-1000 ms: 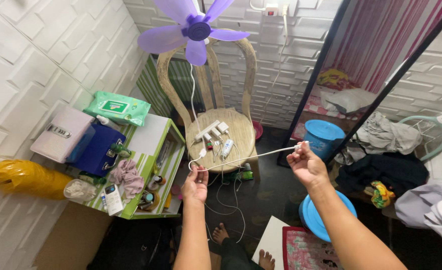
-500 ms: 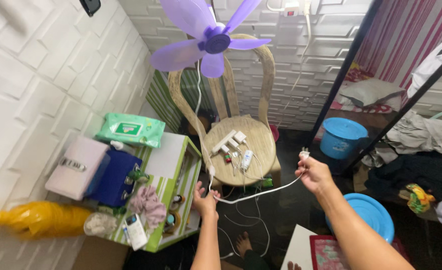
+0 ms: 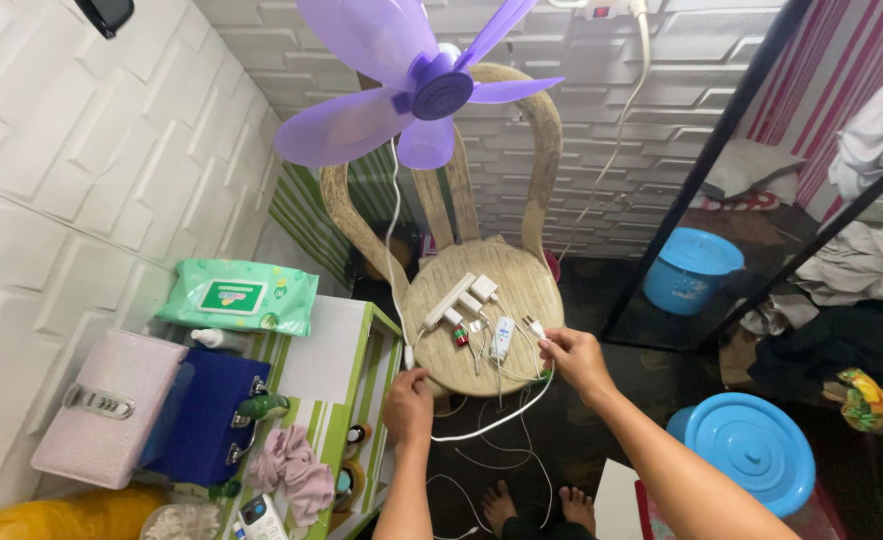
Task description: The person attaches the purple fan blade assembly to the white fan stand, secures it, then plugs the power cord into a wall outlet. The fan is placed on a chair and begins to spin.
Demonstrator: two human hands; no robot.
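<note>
- Pinching the plug end of a white cable (image 3: 491, 420), the right hand (image 3: 573, 360) is hovering over the front right edge of the round chair seat (image 3: 526, 290), fingers drawn narrow around the plug.
- The left hand (image 3: 408, 405) is closing around the same cable near its inline switch, knuckles up, at the front left rim of the seat; how tightly it is gripping cannot be told.
- The cable is sagging in a loop between the two hands, hanging just below the seat's front edge, and another stretch is running up from the left hand toward the purple fan (image 3: 421, 95) mounted above the chair back.
- A white power strip (image 3: 448, 300), small adapters and a white oblong gadget (image 3: 501, 337) are lying on the seat, just beside the right hand's fingertips, crowding the middle of it.
- More loose white wires are trailing on the dark floor (image 3: 581, 440) under the loop, near the person's bare feet.
- The green-striped shelf unit (image 3: 336, 345) is standing close against the left hand's side, leaving little room there.
- The blue lid (image 3: 751, 450) is lying on the floor to the right, well apart from the right forearm.
- A black frame post (image 3: 701, 170) is slanting behind the chair on the right, with a blue bucket (image 3: 691, 270) beyond it.
</note>
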